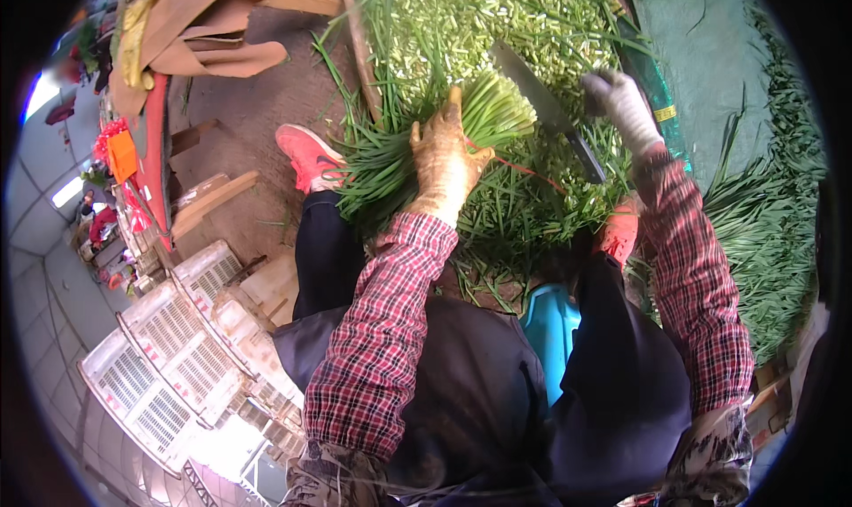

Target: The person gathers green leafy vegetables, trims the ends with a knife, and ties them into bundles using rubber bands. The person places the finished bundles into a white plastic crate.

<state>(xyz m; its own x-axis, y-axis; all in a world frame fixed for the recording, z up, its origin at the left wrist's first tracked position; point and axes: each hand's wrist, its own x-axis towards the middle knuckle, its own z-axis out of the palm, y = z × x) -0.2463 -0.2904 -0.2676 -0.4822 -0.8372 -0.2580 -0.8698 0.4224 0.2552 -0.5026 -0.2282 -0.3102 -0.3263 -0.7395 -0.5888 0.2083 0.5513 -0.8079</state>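
Observation:
My left hand (447,158), in a stained glove, lies over a bundle of garlic chives (502,104) with its fingers spread across the stems. The pale cut ends point to the upper right; the green leaves trail to the lower left. A thin red tie (526,168) runs from beside my left thumb towards the lower right. Right of the bundle, a broad-bladed knife (542,94) with a black handle rests on the cut trimmings, apart from both hands. My right hand (616,101), in a greyish glove, hovers beyond the knife with its fingers curled; their inside is hidden.
Cut stem pieces (452,21) and loose leaves cover the ground ahead. More chives (765,254) lie along the right on green sheeting (705,74). Wooden boards (216,197) and white plastic crates (180,347) are at the left. A blue plastic object (551,334) sits between my legs.

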